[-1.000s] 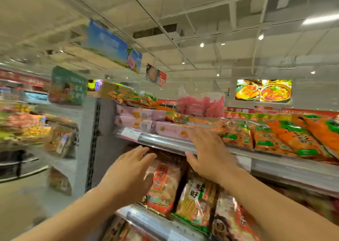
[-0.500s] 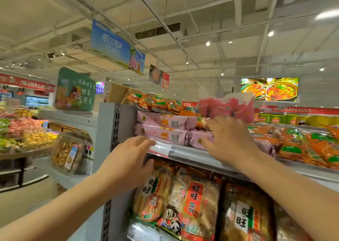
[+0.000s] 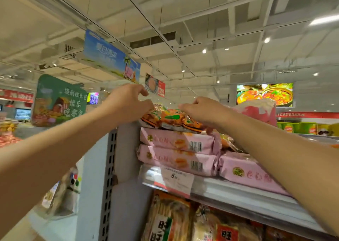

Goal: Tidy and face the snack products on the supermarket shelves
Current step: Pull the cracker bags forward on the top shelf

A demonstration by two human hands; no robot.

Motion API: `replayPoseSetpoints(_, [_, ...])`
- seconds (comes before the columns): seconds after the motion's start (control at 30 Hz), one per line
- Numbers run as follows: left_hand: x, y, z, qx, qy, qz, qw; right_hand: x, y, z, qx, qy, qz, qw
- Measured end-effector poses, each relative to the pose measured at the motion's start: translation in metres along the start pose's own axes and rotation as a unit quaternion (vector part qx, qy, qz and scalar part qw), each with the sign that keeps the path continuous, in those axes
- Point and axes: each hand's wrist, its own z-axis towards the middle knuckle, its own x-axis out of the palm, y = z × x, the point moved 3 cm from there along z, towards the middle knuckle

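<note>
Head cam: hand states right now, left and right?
Left hand: fingers curled, pinching the left end of the orange snack bags atop the pink packs.
Right hand: curled onto the same orange bags, gripping them.

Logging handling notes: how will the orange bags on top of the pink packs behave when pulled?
The orange bags look like crinkly film, so probably floppy and light. Glossy wrap on smooth pink packs may slide easily. Both hands touch them.

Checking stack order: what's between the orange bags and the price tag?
Head view: two pink packs, stacked flat, lie between the orange bags above and the price tag below.
</note>
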Motion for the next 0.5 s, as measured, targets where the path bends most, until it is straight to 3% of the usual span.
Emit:
replayPoseSetpoints(0.17, [0.035,0.013,0.034,-0.034,0.143,0.064,0.987,0.026,0.001,0.017,0.103,0.068,0.034,0.992])
replayPoseSetpoints(0.3, [0.045,0.013,0.036,-0.002,0.212,0.024,0.977,0.028,0.001,0.018,0.119,0.048,0.033,0.991])
replayPoseSetpoints(0.5, [0.033,0.01,0.026,0.013,0.145,-0.044,0.988,0.018,0.009,0.013,0.08,-0.024,0.004,0.996])
